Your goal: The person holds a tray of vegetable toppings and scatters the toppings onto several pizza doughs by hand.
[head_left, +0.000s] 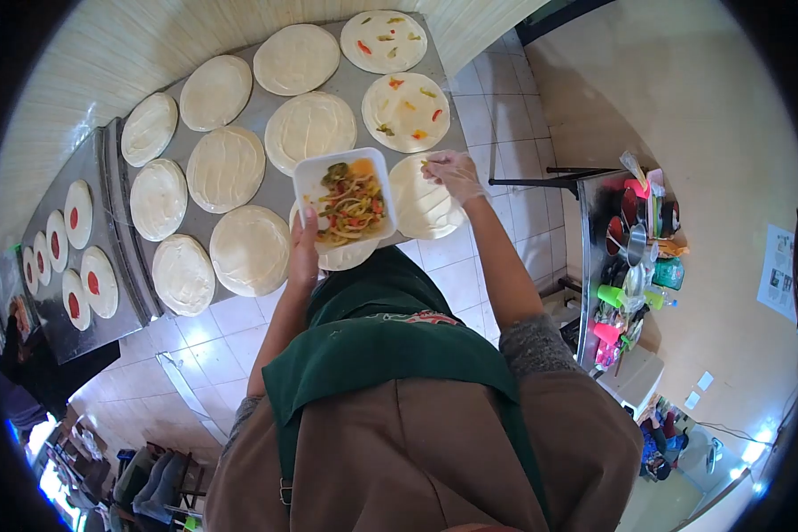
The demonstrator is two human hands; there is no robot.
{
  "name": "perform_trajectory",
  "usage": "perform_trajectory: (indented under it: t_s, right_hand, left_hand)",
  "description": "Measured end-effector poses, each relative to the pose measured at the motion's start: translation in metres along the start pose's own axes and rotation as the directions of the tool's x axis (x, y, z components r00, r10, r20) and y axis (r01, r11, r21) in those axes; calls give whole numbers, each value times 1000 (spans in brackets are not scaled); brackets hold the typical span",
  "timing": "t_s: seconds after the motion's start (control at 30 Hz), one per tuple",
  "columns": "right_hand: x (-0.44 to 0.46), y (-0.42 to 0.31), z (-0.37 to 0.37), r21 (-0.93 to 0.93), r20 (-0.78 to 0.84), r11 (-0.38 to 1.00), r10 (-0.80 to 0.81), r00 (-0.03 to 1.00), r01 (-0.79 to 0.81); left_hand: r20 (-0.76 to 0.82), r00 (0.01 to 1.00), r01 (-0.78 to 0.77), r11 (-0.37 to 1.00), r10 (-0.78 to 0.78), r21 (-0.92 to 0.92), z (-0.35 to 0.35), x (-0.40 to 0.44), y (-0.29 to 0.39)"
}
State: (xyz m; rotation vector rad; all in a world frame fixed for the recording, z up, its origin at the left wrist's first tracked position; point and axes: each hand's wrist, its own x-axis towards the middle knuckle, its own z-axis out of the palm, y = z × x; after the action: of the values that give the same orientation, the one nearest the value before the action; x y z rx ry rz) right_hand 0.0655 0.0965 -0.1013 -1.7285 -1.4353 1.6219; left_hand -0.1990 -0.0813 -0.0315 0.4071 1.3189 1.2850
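Note:
My left hand [304, 253] grips the near left edge of a white plastic tray [307, 183], which holds sliced mixed vegetables [355, 206] in green, red and orange. My right hand [457, 175], in a clear plastic glove, is pinched over a round of dough [427, 213] spread with a pale cream; a small greenish vegetable piece shows at its fingertips. Beyond it, a second round [403, 115] and a third round [384, 43] carry scattered vegetable pieces. The tray partly covers another round [349, 256] beneath it.
Several cream-covered rounds [226, 168] lie in rows on the grey metal table [350, 87]. Farther left, smaller rounds with red centres [99, 282] lie on another metal table, with a person in dark clothes [40, 372] beside it. A shelf with colourful kitchenware [625, 257] stands right.

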Motion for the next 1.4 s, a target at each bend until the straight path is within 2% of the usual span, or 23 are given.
perform_trajectory:
  t_s: [0.03,0.13,0.23,0.33,0.43,0.53,0.63,0.73,0.83,0.93,1.03,1.13,1.23,1.33,1.4]
  right_hand:
    - [18,18,3,-105,-13,994,-12,1000,10]
    - [45,36,14,-341,37,931,-127,991,132]
    - [58,38,23,-704,-57,703,-192,980,97]
    - [64,43,24,-758,-168,648,-302,938,73]
    - [64,47,19,-821,-202,570,-358,912,42]
    - [59,41,-4,-773,-190,633,-292,937,41]
    - [42,21,-26,-559,-184,827,-193,964,59]
    - [58,61,-34,-333,-149,925,-241,959,181]
    - [59,67,-30,-488,-169,852,-305,937,189]
    - [50,68,-23,-773,-189,594,-552,812,223]
    - [41,67,-28,-862,-234,497,-569,789,103]
    - [36,64,-38,-781,-288,619,-473,833,81]
    - [26,70,-53,-409,-304,900,-287,908,147]
    - [27,83,-59,-179,-175,962,-237,956,206]
    - [26,87,-57,-441,-257,882,-304,917,168]
  left_hand:
    - [-29,999,-24,997,26,78,-8,1,-2]
    - [-98,994,-33,997,40,69,-12,-8,7]
    - [-140,989,-31,994,45,102,-23,-9,4]
    - [-165,985,-49,996,60,69,-20,-12,6]
    - [-176,983,-48,997,57,56,-18,-15,5]
    - [-183,982,-42,997,54,70,-14,-16,8]
    - [-169,985,-22,999,29,40,-12,-15,5]
    - [-144,989,-22,998,30,54,-11,-13,-2]
    - [-124,992,-20,997,29,68,-4,-12,-3]
    - [-94,995,-8,995,17,97,-3,-12,-8]
    - [-74,997,-6,996,13,92,1,-14,-8]
    - [-52,999,-12,997,16,76,4,-17,-7]
    - [-50,998,-17,995,22,93,9,-21,-3]
    - [-36,999,-19,997,22,78,14,-25,1]
    - [-30,999,-27,996,29,85,16,-25,0]
